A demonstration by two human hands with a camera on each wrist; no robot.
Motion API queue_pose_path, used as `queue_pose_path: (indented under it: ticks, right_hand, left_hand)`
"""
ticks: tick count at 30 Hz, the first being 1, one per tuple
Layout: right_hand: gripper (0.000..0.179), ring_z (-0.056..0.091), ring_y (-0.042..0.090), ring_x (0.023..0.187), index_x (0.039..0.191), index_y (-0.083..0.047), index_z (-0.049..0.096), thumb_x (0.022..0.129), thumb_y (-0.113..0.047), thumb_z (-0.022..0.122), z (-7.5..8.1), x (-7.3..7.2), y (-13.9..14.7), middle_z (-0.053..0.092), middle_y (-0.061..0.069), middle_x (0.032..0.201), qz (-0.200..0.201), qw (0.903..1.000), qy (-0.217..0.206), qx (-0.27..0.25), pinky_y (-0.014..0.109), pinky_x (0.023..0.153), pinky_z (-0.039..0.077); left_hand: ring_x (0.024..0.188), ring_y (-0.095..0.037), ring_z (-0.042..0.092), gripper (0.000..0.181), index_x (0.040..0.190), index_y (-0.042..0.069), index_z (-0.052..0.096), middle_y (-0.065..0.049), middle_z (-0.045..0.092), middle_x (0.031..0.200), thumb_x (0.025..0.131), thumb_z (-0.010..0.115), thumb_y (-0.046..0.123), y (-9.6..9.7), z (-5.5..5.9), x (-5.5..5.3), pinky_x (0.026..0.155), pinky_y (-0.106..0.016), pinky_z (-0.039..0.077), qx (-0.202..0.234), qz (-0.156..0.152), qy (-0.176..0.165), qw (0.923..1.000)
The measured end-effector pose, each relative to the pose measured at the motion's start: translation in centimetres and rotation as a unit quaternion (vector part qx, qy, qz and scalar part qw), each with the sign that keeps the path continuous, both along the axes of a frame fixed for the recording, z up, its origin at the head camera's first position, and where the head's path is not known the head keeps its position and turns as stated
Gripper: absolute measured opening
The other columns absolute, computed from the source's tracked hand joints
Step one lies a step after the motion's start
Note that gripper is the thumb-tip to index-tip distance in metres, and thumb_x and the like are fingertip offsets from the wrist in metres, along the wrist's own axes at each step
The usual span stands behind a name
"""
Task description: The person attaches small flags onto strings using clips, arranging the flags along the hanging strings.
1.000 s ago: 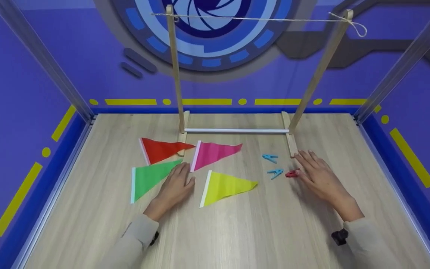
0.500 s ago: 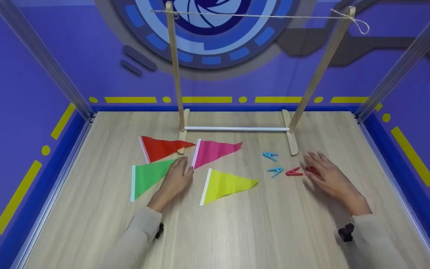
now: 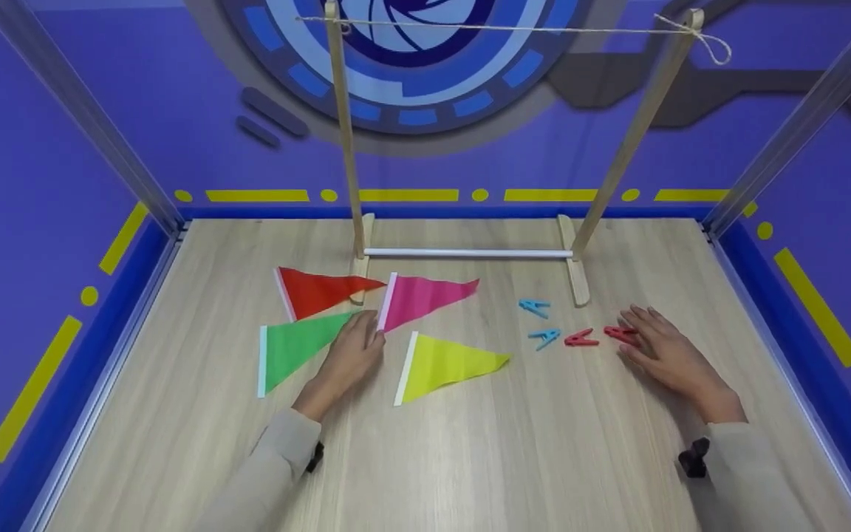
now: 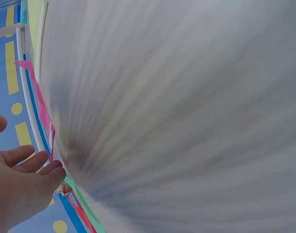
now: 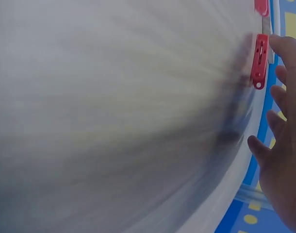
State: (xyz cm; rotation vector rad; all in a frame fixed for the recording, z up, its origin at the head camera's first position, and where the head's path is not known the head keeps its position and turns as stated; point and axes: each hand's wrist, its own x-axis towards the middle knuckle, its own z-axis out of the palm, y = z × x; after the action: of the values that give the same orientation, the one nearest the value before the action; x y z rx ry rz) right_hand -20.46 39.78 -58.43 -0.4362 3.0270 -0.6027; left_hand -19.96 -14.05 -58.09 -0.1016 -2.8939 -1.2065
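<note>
My left hand (image 3: 348,358) lies over the tip of the green pennant (image 3: 296,351), its fingers relaxed near the white edge of the pink pennant (image 3: 422,299). A red pennant (image 3: 318,292) lies behind the green one, and a yellow pennant (image 3: 444,366) to the hand's right. My right hand (image 3: 669,355) has its fingers extended beside a red clothespin (image 3: 620,335), thumb close to it in the head view. In the right wrist view this clothespin (image 5: 259,60) sits by a fingertip. Left of it lie a second red clothespin (image 3: 580,338) and two blue clothespins (image 3: 545,338).
Behind the pennants stands a wooden frame with two posts (image 3: 344,133), a white crossbar (image 3: 470,253) and a string (image 3: 507,28) tied between the post tops. The frame's left foot reaches the red pennant's tip. Blue-purple walls (image 3: 41,222) enclose the table (image 3: 462,465).
My right hand has drawn back to the right, away from the clothespins, uncovering the second red one. My left hand has stayed nearly in place over the green pennant's tip.
</note>
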Motion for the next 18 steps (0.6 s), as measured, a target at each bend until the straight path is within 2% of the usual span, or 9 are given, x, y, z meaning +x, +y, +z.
queue_pose_path:
  ticks: [7,11,15,18]
  right_hand:
    - [0.065,0.02,0.039,0.14,0.143,-0.01,0.042,0.09,-0.041,0.063,-0.5,-0.1,1.1,0.032,0.017,0.15,0.01,0.9995,0.019,-0.025,0.06,0.107,0.021]
    - [0.064,0.021,0.04,0.139,0.141,-0.009,0.043,0.09,-0.041,0.062,-0.7,-0.2,1.2,0.033,0.018,0.148,0.007,0.9994,0.02,-0.027,0.062,0.105,0.022]
    - [0.064,0.021,0.041,0.139,0.141,-0.009,0.043,0.091,-0.042,0.061,-0.7,-0.2,1.1,0.033,0.019,0.148,0.004,0.9996,0.014,-0.024,0.063,0.105,0.021]
    - [0.064,0.02,0.04,0.139,0.142,-0.009,0.042,0.091,-0.043,0.06,-0.8,-0.1,1.1,0.032,0.019,0.149,-0.001,0.9997,0.009,-0.021,0.064,0.105,0.021]
  left_hand:
    - [0.129,-0.022,0.041,0.051,0.142,0.01,0.039,-0.006,0.043,0.142,0.096,0.051,0.028,0.0,-0.1,0.0,0.106,-0.046,0.036,0.007,0.003,-0.01,0.9999]
    - [0.135,-0.024,0.035,0.057,0.146,0.01,0.032,-0.006,0.038,0.146,0.096,0.05,0.031,0.2,-0.1,-0.2,0.108,-0.047,0.032,0.038,0.02,-0.031,0.9986]
    - [0.138,-0.024,0.03,0.059,0.147,0.009,0.03,-0.006,0.035,0.149,0.097,0.05,0.033,0.4,-0.3,-0.7,0.109,-0.048,0.03,0.067,0.038,-0.046,0.996]
    - [0.14,-0.027,0.025,0.06,0.147,0.005,0.03,-0.009,0.031,0.151,0.097,0.05,0.031,0.6,-0.7,-1.4,0.11,-0.047,0.028,0.064,0.044,-0.045,0.996]
